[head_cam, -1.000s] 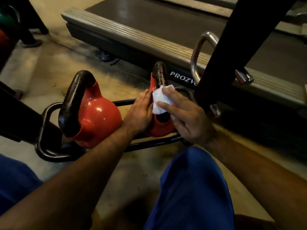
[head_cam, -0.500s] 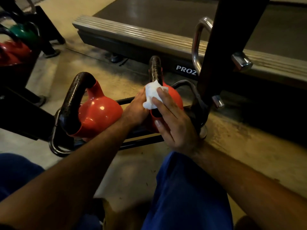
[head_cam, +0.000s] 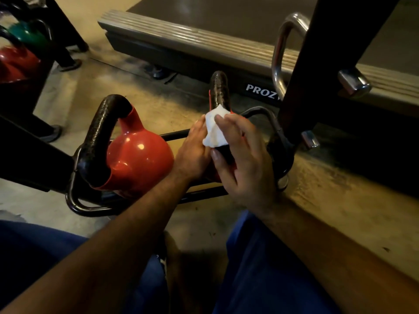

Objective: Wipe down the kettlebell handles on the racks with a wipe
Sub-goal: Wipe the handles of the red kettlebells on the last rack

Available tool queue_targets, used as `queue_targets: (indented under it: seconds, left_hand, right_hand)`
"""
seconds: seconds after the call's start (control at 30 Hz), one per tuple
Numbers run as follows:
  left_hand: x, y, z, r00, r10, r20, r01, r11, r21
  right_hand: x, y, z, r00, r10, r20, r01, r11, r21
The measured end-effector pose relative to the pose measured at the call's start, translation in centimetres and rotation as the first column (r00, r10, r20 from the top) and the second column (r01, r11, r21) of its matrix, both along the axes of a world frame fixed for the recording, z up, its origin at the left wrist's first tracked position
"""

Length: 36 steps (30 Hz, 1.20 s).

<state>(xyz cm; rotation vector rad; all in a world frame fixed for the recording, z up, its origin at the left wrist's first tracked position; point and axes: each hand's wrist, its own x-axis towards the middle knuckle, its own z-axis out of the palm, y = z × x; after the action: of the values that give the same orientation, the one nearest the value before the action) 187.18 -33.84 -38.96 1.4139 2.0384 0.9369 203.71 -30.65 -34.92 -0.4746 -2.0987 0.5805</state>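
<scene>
Two red kettlebells with black handles sit on a low black tube rack (head_cam: pixel 90 208). The left kettlebell (head_cam: pixel 138 155) is untouched. The right kettlebell is mostly hidden behind my hands; its black handle (head_cam: pixel 219 89) sticks up above them. My right hand (head_cam: pixel 243 159) presses a crumpled white wipe (head_cam: pixel 214 130) against the lower part of that handle. My left hand (head_cam: pixel 195 150) rests flat against the left side of the same kettlebell and touches the wipe's edge.
A treadmill deck (head_cam: pixel 204 44) with a PROZ label runs across the back. A black upright post (head_cam: pixel 335 64) with chrome fittings stands at the right. More kettlebells, red (head_cam: pixel 15 64) and green (head_cam: pixel 27 35), sit on a rack at far left. My blue-clad knees are below.
The wipe has slid a little along the right kettlebell's handle under my right hand. My left hand stays on the kettlebell's side. The view has shifted slightly.
</scene>
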Motion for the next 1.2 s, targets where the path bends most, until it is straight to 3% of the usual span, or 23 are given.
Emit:
queue_targets:
  seconds: [0.1, 0.17, 0.33, 0.73, 0.87, 1.03, 1.2]
  left_hand:
    - [-0.7, 0.5, -0.9, 0.998, 0.003, -0.069, 0.000, 0.999, 0.045]
    - [-0.3, 0.3, -0.4, 0.999, 0.012, -0.039, -0.010, 0.998, 0.064]
    - [0.1, 0.0, -0.3, 1.000, 0.023, -0.002, -0.023, 0.986, 0.165]
    - [-0.5, 0.1, -0.6, 0.998, 0.056, -0.039, -0.058, 0.997, -0.046]
    - [-0.7, 0.2, -0.4, 0.998, 0.048, 0.049, -0.046, 0.998, -0.030]
    - [0.4, 0.5, 1.1, 0.999, 0.031, 0.039, -0.033, 0.998, 0.057]
    - [0.1, -0.1, 0.2, 0.996, 0.080, -0.023, -0.082, 0.995, -0.050]
  right_hand:
    - [-0.9, 0.2, 0.4, 0.998, -0.014, 0.067, 0.010, 0.999, 0.052]
    - [-1.0, 0.2, 0.1, 0.997, 0.015, 0.070, -0.018, 0.998, 0.052]
    - [-0.5, 1.2, -0.5, 0.995, 0.086, -0.043, -0.087, 0.996, -0.020]
    - [1.6, 0.9, -1.9, 0.986, 0.161, -0.039, -0.159, 0.985, 0.063]
    - [0.8, 1.2, -1.1, 0.993, 0.119, -0.016, -0.118, 0.991, 0.061]
    - [0.2, 0.8, -0.9, 0.991, 0.062, 0.117, -0.080, 0.985, 0.155]
    - [0.6, 1.7, -0.8, 0.997, 0.076, -0.004, -0.076, 0.995, 0.060]
